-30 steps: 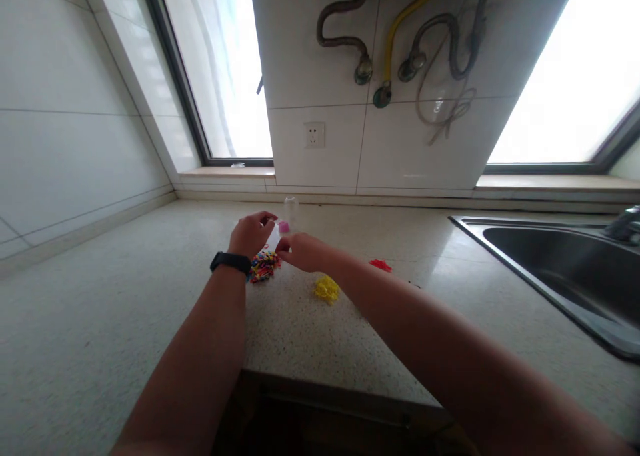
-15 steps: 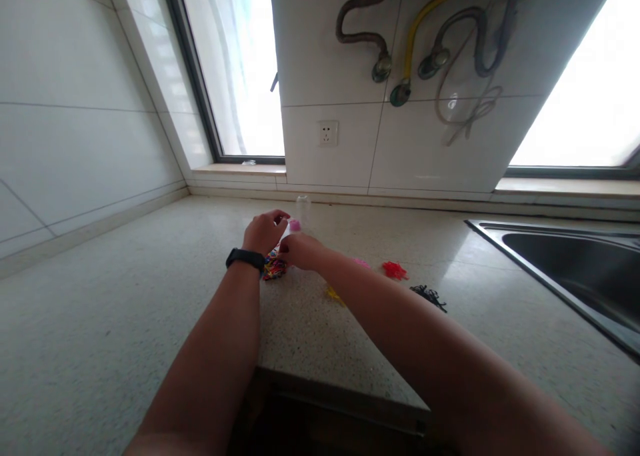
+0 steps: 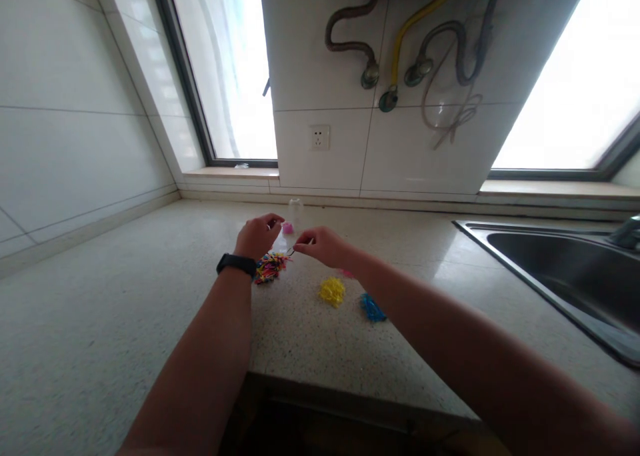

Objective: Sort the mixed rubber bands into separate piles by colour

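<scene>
— Speckled stone countertop (image 3: 125,336): what is sorted so far?

— A yellow pile of small bands (image 3: 332,290) and a blue pile (image 3: 373,307) lie apart, right of the mixed multicoloured heap (image 3: 269,267), which looks far from cleared.

— Hands?

— Left hand (image 3: 259,235) pinches a small clear container with pink contents (image 3: 287,228); right hand (image 3: 325,246) pinches a thin dark band (barely visible) just above the heap.

— Change since half a second ago?

— The hands, then touching, have parted; the camera has shifted.
</scene>
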Demonstrator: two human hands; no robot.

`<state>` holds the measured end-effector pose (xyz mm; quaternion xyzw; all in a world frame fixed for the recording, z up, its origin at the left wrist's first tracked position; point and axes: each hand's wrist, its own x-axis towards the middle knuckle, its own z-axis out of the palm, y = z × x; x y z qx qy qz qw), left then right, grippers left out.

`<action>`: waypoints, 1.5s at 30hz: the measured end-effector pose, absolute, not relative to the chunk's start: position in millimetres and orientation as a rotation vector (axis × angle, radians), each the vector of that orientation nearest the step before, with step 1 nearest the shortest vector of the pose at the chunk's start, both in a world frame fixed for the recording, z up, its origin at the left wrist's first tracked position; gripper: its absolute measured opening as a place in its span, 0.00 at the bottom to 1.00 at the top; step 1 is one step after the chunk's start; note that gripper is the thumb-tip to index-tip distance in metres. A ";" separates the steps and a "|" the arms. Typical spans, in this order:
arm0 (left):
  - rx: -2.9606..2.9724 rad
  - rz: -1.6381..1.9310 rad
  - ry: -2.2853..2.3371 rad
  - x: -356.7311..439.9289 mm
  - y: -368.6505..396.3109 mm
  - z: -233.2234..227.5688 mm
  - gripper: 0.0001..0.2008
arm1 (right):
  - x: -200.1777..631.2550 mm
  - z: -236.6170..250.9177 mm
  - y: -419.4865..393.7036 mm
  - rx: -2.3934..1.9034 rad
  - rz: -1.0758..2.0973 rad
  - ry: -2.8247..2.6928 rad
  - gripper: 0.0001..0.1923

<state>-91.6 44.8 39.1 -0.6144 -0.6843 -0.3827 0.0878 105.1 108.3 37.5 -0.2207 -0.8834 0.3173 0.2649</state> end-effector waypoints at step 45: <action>-1.965 -1.116 -2.049 -71.9 45.6 26.7 0.20 | 346.5 53.4 129.0 -0.802 1.140 -1.991 0.16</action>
